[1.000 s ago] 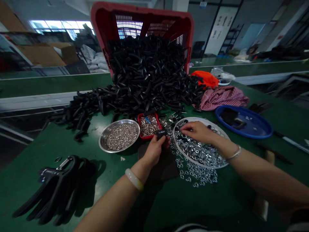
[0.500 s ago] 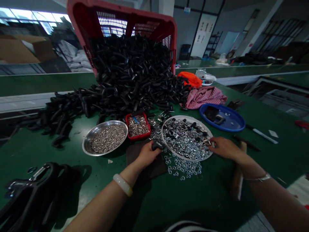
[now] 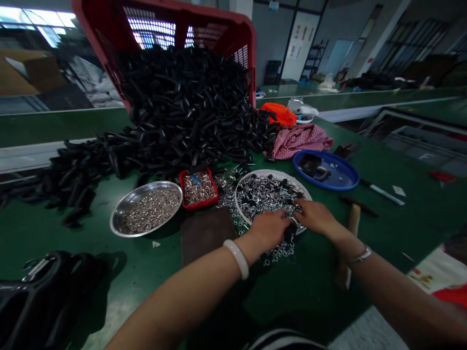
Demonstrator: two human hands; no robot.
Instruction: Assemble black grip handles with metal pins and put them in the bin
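Well, the riskiest spot is the near rim of the round white tray (image 3: 272, 173), where both hands work over a heap of steel nuts (image 3: 262, 194). The left hand (image 3: 268, 231) is turned downward, its fingers (image 3: 280, 218) curled inward. The right hand (image 3: 315, 216) reaches in from the other side, its fingers (image 3: 299, 209) slightly bent, with the tips down among the nuts. A small black plastic part (image 3: 291, 232) sits between the hands at the rim, though I cannot tell whether either hand has hold of it.

A knock against that rim could send more nuts onto the green table (image 3: 91, 287), where loose ones (image 3: 277, 255) already lie just below the tray. The black pile (image 3: 182, 97) spilling from the tipped red crate (image 3: 233, 24) could also slide if disturbed, dropping pieces into the small red tray (image 3: 199, 189) or the steel bowl (image 3: 118, 218) and mixing the parts.

The hands hide the tray's near edge and the nuts beneath them. The small parts in the red tray are hard to make out.
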